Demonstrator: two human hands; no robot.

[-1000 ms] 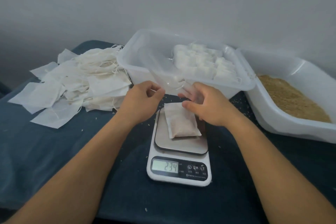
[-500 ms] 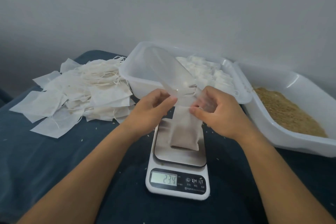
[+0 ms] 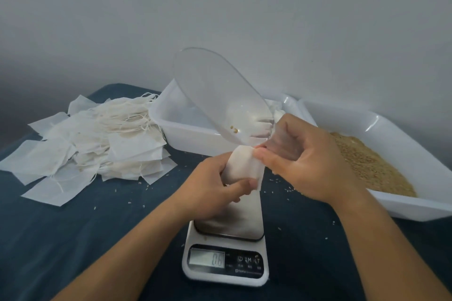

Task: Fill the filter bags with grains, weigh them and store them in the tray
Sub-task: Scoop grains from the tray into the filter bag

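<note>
Just above the one scale [image 3: 226, 247], one filled filter bag [image 3: 244, 168] is gripped by the left hand [image 3: 212, 193] and pinched at its top by the right hand [image 3: 308, 161], which also clasps one clear scoop [image 3: 220, 98], seemingly to close it for the tray [image 3: 186, 129] behind.

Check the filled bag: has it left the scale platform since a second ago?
Yes. The filter bag is lifted off the scale, gripped by the left hand and pinched by the right hand; the display has dropped from 23.4.
</note>
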